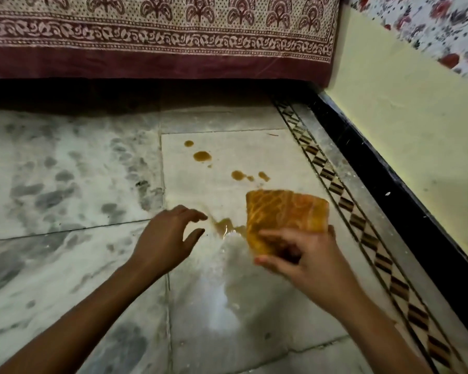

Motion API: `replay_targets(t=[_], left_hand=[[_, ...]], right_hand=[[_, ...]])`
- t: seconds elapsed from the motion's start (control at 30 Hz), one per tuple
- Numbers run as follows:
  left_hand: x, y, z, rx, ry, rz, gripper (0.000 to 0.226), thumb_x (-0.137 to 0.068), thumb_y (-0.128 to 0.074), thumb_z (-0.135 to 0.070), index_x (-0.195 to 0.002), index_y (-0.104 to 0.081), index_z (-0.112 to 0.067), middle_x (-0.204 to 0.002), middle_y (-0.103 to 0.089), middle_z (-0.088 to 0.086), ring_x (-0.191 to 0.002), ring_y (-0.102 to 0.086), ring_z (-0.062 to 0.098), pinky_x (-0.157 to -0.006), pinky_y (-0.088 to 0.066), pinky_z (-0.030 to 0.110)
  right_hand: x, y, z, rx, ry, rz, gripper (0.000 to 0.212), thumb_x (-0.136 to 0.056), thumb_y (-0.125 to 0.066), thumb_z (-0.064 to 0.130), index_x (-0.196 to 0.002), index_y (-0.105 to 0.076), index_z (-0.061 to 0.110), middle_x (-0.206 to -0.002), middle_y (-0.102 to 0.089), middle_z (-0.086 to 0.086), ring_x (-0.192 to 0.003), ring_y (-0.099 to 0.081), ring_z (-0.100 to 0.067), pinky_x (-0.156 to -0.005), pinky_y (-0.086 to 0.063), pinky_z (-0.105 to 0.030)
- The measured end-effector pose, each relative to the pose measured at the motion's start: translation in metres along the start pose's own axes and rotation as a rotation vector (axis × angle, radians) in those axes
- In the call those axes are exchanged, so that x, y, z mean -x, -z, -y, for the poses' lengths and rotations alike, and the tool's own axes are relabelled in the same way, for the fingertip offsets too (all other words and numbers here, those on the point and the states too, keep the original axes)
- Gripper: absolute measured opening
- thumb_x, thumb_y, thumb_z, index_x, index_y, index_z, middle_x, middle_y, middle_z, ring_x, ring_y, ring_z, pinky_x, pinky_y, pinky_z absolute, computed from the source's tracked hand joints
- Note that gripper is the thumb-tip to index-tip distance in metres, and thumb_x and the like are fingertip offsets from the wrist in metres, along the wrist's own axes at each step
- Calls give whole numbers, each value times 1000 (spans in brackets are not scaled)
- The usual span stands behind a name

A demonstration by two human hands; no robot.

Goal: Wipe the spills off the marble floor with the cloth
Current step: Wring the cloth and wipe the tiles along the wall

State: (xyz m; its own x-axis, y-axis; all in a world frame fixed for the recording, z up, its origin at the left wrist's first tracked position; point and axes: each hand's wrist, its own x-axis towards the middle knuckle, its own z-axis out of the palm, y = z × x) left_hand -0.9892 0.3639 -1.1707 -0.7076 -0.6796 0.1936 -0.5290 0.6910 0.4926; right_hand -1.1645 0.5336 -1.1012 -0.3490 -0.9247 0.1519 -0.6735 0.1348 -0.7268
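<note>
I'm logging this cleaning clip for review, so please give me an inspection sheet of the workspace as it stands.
Surface: marble floor, grey-veined, with a wet sheen near the hands; inlaid border along its right side.
Job's things: orange cloth, folded; nearest puddle at the cloth's left edge; farther drops beyond, unwiped.
Clutter: nothing seen.
Hands: right hand grips the cloth's near corner; left hand open, holding nothing, beside the puddle.
Cables: nothing seen.
Surroundings: printed bedcover hanging ahead, dark gap beneath; yellow wall and black skirting on the right.
</note>
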Motion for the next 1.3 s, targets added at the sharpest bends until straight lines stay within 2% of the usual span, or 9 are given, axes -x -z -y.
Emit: replay_targets(t=[0.1, 0.2, 0.4, 0.53, 0.63, 0.87, 0.97, 1.1, 1.3], left_hand=[[19, -26, 5, 42, 72, 22, 22, -88, -53, -32, -105, -66, -25, -95, -67, -8, -85, -65, 14, -67, -44, 25], [29, -45, 13, 68, 191, 32, 20, -89, -57, -22, -107, -65, -26, -102, -67, -10, -95, -63, 12, -71, -45, 25], [40, -71, 36, -3, 196, 26, 30, -81, -51, -27, -102, -70, -17, -111, -64, 7, -99, -59, 30, -80, -45, 33], [39, -82, 54, -5, 219, 17, 45, -81, -41, -36, -108, -66, -11, -111, -62, 10, -98, -56, 33, -83, -41, 35], [39, -92, 60, 24, 273, -28, 41, -82, -43, -28, -113, -63, -10, -108, -61, 9, -98, -53, 33, -84, -39, 36], [37, -95, 58, 59, 236, -118, 40, -82, -40, -22, -112, -62, -6, -103, -57, 11, -91, -48, 27, -79, -41, 34], [39, -98, 60, 78, 244, -143, 36, -81, -44, -16, -110, -63, -5, -101, -56, 11, -91, -46, 25, -80, -42, 34], [41, -101, 57, 62, 254, -160, 33, -80, -48, -10, -108, -64, -4, -99, -54, 11, -90, -46, 26, -78, -44, 38], [40, -100, 57, 69, 223, -152, 35, -82, -42, -17, -107, -64, -5, -99, -55, 10, -90, -45, 23, -77, -43, 35]], right_hand=[[11, -53, -49, 134, -157, -138, 52, -80, -50, 63, -120, -62, 31, -116, -65, 6, -110, -56, -7, -91, -51, -41], [27, -114, -82, 515, -450, 73, 74, -75, -30, 75, -138, -43, 39, -139, -47, -17, -122, -45, -45, -94, -40, -60], [90, -90, -112, 534, -82, 106, 53, -59, -52, 57, -110, -57, 41, -106, -57, -4, -83, -61, -31, -49, -54, -37], [32, -66, -148, 507, -469, -176, 45, -71, -65, 46, -111, -67, 26, -121, -54, -13, -99, -57, -37, -80, -51, -45], [-8, -104, -127, 485, -583, -123, 51, -75, -66, 48, -123, -59, 32, -132, -44, -10, -113, -49, -34, -93, -45, -47], [116, -103, -103, 372, 26, 27, 56, -52, -58, 53, -107, -58, 44, -112, -51, 4, -89, -57, -26, -53, -54, -30], [101, -62, -148, 505, -269, -92, 45, -55, -56, 51, -94, -69, 33, -111, -55, -6, -83, -64, -36, -59, -54, -39], [16, -76, -161, 510, -623, -232, 49, -71, -67, 47, -114, -67, 21, -128, -48, -12, -109, -49, -36, -90, -45, -50], [84, -138, -91, 453, -32, 50, 57, -60, -57, 63, -114, -62, 44, -112, -60, -3, -95, -52, -23, -73, -49, -35]])
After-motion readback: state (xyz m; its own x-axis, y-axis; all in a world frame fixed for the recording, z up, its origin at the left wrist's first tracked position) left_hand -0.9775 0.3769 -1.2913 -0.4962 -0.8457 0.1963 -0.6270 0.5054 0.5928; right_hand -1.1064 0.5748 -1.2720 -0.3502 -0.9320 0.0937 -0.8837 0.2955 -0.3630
